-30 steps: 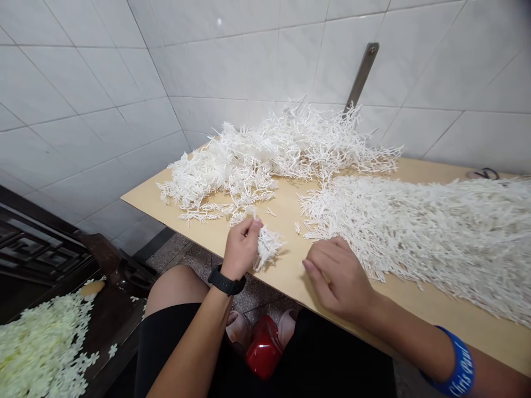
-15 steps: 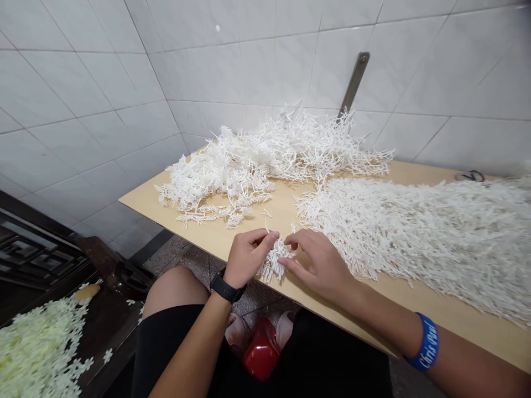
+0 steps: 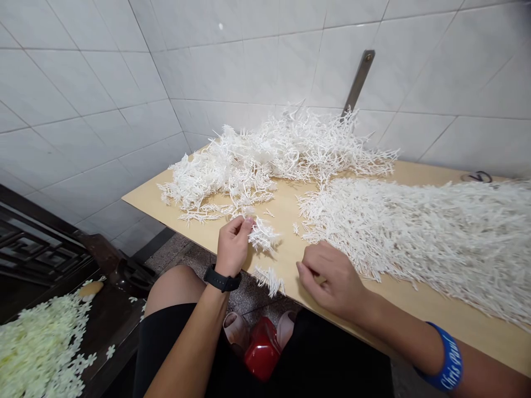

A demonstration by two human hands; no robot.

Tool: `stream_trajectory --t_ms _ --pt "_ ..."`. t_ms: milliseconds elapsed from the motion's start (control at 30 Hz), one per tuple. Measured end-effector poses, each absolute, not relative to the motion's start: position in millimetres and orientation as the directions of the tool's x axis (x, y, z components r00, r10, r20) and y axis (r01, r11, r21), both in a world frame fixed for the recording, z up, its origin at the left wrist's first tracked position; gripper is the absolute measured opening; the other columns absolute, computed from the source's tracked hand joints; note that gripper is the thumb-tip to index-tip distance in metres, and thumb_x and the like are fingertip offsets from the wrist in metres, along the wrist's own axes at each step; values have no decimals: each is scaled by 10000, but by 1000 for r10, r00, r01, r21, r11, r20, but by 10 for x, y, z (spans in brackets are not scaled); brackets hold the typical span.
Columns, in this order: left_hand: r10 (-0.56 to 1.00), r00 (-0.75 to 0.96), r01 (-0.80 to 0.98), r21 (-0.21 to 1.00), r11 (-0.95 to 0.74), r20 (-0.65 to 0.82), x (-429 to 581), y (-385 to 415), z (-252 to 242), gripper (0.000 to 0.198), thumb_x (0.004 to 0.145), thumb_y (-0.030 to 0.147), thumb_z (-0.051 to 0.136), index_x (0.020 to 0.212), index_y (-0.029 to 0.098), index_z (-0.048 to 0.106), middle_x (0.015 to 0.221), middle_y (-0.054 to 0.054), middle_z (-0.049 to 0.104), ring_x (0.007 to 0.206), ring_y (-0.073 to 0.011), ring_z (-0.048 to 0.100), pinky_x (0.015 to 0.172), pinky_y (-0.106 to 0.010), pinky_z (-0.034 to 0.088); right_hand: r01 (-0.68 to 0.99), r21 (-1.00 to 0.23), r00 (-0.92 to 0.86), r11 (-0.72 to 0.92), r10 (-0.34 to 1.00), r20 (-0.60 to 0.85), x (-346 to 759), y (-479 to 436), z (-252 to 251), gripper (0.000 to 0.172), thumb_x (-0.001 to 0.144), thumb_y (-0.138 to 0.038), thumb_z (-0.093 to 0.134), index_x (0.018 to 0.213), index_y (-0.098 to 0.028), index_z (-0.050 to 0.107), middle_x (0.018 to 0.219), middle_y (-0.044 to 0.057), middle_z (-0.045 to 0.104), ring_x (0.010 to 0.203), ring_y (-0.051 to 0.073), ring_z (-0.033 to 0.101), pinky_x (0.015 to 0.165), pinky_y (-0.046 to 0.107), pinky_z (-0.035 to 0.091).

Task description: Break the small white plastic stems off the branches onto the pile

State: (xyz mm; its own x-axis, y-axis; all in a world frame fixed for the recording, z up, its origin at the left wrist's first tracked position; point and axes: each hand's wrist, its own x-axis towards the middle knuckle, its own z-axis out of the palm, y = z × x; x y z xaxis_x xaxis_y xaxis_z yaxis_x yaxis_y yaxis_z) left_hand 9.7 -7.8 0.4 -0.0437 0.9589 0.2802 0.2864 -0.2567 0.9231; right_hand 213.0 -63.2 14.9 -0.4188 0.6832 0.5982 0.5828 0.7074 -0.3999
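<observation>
Evidently the left hand [image 3: 232, 249] pinches a small white branched plastic sprig [image 3: 262, 236] by one end, thumb and fingertips closed on it, probably so its tines fan free just above the pale wooden tabletop [image 3: 435, 309]; the right hand [image 3: 334, 276] rests curled on the board beside the broad heap of white plastic sprigs [image 3: 415, 237], and whether it grips anything cannot be told; a loose white tuft [image 3: 270, 279] lies at the near edge between the hands; a tangled white pile [image 3: 265, 155] sits against the white tiled wall [image 3: 83, 83]; pale yellow plastic flowers [image 3: 37, 354] lie low at left.
</observation>
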Motion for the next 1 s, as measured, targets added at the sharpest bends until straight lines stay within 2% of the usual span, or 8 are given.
stream_trajectory --t_ms 100,200,300,400,600,700,833,1000 --pt "964 23 259 930 -261 264 103 -103 33 317 894 372 529 647 174 543 606 11 461 617 -139 443 610 -250 384 811 -318 -262 491 791 553 2249 -498 131 172 917 -100 428 903 -195 570 844 78 632 788 222 558 699 367 390" --pt "969 33 252 936 -246 246 145 -143 42 304 896 365 527 667 169 571 615 3 507 632 -146 486 628 -251 407 874 -286 -164 393 793 586 2281 -426 137 260 904 -77 413 1074 -195 571 1061 123 634 979 290 559 789 431 388" --pt "972 8 247 941 -230 235 168 -147 29 302 893 365 541 668 167 584 619 2 528 646 -149 510 632 -250 412 767 -345 -242 541 742 625 2210 -478 155 143 923 -130 439 948 -194 564 900 94 631 860 248 565 754 394 422" --pt "970 -11 230 944 -236 245 170 -133 24 294 895 363 540 685 166 606 647 -5 563 665 -150 526 641 -247 417 680 -378 -324 628 721 613 2138 -554 154 150 946 -159 431 860 -192 550 791 69 605 760 211 547 710 362 434" --pt "959 150 227 936 -271 241 204 -194 70 302 893 386 560 711 159 643 630 1 577 630 -140 511 603 -236 390 634 -490 -351 598 788 507 2099 -567 120 175 974 -306 478 872 -185 552 790 50 606 726 185 545 664 319 427" --pt "938 278 226 935 -274 208 218 -233 64 329 893 407 572 692 152 623 621 10 541 615 -129 471 599 -239 364 675 -465 -403 573 814 418 2063 -555 93 235 939 -396 559 831 -188 535 768 33 584 700 181 532 638 302 401" --pt "927 319 269 919 -288 197 221 -245 31 380 906 407 548 621 156 546 574 31 412 583 -114 387 568 -245 305 675 -430 -463 600 798 387 2040 -546 62 281 964 -294 517 704 -195 479 678 6 524 649 160 489 617 283 357" --pt "957 147 333 899 -284 248 258 -231 12 400 908 381 522 573 169 471 539 47 327 547 -107 339 548 -247 269 647 -448 -452 617 784 425 2043 -541 89 353 960 -214 457 615 -204 382 573 -24 434 547 128 414 566 274 303"
